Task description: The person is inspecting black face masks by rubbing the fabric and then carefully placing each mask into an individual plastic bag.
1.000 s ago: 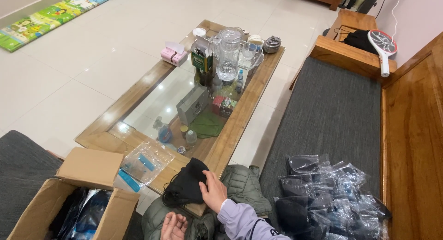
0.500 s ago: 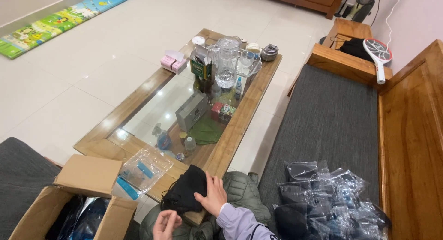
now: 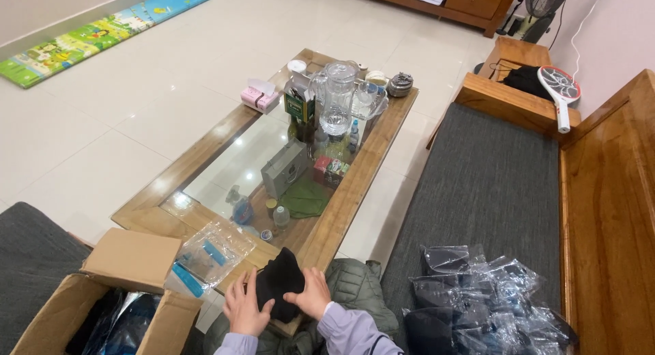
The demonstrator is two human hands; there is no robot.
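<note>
- the black cloth (image 3: 280, 281) is a soft, dark, matte bundle, bunched into a rough mound with a peak at its far end; it lies on the near corner of the wooden, glass-topped table (image 3: 372, 157), right in front of the person.
- the left hand (image 3: 243, 309) presses the cloth's near left side, its grip closed on the fabric with the fingers curled over the edge.
- the right hand (image 3: 311, 295) lies on the cloth's right side, fingers spread flat on it; a pale lilac sleeve (image 3: 351, 333) runs back from the wrist.
- just left of the cloth a clear plastic bag (image 3: 213, 251) with blue parts lies on the table edge.
- near left, an open cardboard box (image 3: 123, 287) holds dark, shiny packets.
- on the grey bench cushion (image 3: 498, 184) to the right sits a heap of clear bags (image 3: 484, 300) with black contents.
- farther along the table stand a glass jug (image 3: 338, 99), a small grey box (image 3: 284, 168) and a pink tissue pack (image 3: 258, 97).
</note>
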